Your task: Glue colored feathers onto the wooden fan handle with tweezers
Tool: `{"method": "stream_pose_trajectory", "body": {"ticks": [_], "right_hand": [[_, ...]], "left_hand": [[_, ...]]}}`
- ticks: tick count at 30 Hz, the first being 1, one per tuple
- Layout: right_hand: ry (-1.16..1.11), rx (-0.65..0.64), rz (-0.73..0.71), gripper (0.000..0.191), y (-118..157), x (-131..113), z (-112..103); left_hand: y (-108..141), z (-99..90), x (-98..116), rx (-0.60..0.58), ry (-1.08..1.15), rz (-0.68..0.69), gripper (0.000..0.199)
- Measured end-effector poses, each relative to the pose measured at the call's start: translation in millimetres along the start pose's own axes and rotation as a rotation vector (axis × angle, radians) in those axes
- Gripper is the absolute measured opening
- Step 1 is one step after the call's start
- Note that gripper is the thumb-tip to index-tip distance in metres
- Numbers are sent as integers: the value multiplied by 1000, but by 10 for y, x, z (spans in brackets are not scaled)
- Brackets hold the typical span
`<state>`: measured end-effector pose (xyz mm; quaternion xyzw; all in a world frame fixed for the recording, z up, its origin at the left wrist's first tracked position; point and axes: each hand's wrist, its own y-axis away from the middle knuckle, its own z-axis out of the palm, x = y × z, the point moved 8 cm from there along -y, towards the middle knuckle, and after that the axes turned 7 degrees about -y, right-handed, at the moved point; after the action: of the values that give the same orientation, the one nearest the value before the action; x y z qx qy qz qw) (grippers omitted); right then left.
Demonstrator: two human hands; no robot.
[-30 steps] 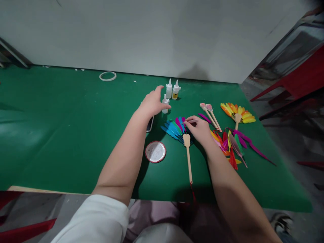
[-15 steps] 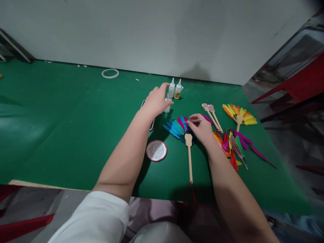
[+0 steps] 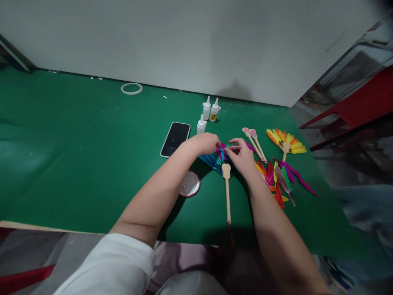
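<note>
A feather fan with a wooden handle (image 3: 227,196) and a red tassel lies in front of me. Its blue (image 3: 209,160), green and magenta feathers spread away from me. My left hand (image 3: 205,143) curls down over the top of these feathers, fingertips pinched at a feather and partly hidden. From the other side, my right hand (image 3: 243,157) grips slim pinkish tweezers (image 3: 233,147), their tip pointing left to the same feathers. Just beyond my left hand stands a small white glue bottle (image 3: 201,125). A red-rimmed jar lid (image 3: 190,184) lies under my left forearm's edge.
Two more glue bottles (image 3: 206,110) stand farther back. A phone (image 3: 175,139) lies left of them, a white ring (image 3: 132,89) near the wall. Rightward are two flower-topped sticks (image 3: 254,141), loose feathers (image 3: 284,182) and a yellow-orange fan (image 3: 287,139) on the green table (image 3: 92,164).
My left hand has left the nearest glue bottle and come down toward me onto the fan's feathers, uncovering the phone. My right hand stays at the fan with the tweezers.
</note>
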<state>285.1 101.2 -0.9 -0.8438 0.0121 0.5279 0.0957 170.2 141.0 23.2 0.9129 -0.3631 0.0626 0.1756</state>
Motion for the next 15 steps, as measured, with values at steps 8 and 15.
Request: {"method": "stream_pose_trajectory", "body": {"ticks": [8, 15], "right_hand": [[86, 22, -24, 23, -2, -20, -22], [112, 23, -33, 22, -8, -10, -29]], "left_hand": [[-54, 64, -46, -46, -36, 19, 46], [-39, 77, -10, -79, -65, 53, 46]]}}
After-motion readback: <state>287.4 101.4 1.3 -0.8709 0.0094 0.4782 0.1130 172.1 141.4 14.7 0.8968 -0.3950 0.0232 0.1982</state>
